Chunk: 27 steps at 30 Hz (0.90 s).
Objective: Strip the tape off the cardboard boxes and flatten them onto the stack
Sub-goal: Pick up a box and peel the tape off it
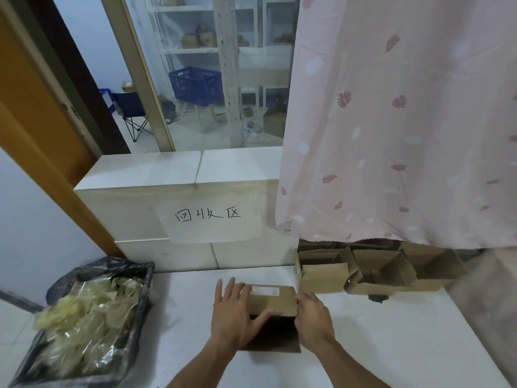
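The fingers of the left hand point(233, 312) are spread wide and laid flat over the left top edge of a small cardboard box point(272, 302), with the thumb stretched rightward across its near face. On the other side, the fingers of the right hand point(313, 317) are curled narrowly against the box's right edge; how firmly that edge is pinched cannot be told, since the fingertips are hidden behind the knuckles. The box is thus pressed between both hands, low and centre in the view, resting on a white floor point(391, 331). A pale label point(265, 290) is seen on its top, and a dark open side is turned toward the person, with a flap lying flat on the floor below it.

Just to the right, against the wall, a cluster of opened boxes point(375, 270) is gathered, partly tucked beneath a pink leaf-patterned curtain point(391, 135). To the left, a bin lined with a black bag point(92, 320) is filled with crumpled strips of clear and yellowish tape. Ahead, a tiled ledge point(179, 175) is fronted by a paper sign point(208, 217) with handwritten characters, and glass is seen above it, with shelving and a blue crate point(195, 84) behind.
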Available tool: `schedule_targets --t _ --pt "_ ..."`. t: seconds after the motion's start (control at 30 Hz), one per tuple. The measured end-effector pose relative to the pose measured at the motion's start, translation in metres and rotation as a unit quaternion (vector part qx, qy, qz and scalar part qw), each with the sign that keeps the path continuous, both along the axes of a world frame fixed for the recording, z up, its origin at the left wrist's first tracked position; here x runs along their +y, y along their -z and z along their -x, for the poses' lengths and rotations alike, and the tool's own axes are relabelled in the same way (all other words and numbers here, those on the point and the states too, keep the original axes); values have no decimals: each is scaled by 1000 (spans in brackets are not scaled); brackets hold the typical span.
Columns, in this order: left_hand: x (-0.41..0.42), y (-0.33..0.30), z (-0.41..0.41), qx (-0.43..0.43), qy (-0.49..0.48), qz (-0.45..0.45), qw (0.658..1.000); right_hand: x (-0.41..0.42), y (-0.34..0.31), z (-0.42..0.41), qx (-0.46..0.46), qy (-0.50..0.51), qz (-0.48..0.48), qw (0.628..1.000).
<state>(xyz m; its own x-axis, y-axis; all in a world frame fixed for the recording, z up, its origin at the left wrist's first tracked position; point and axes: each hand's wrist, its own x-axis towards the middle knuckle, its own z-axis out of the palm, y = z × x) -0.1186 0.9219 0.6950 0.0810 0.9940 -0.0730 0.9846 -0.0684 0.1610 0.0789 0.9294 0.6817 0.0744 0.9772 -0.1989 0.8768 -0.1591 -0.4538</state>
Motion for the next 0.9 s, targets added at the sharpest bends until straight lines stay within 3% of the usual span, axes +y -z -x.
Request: schedule_targets --t 0.1,0.27,0.53,0.73,0.9 --pt "1 5 -3 -40 -58 75 995 -9 0 -5 24 -41 23 999" --pt "-18 31 5 -12 -59 156 986 -30 6 -18 21 -98 97 990" --pt "-39 64 22 -114 -152 218 957 -47 34 11 19 16 141 990" --pt "-43 89 27 -196 -165 223 941 -48 62 52 63 11 138 988" --pt "-57 85 22 -208 -168 181 947 -55 64 55 54 31 142 988"
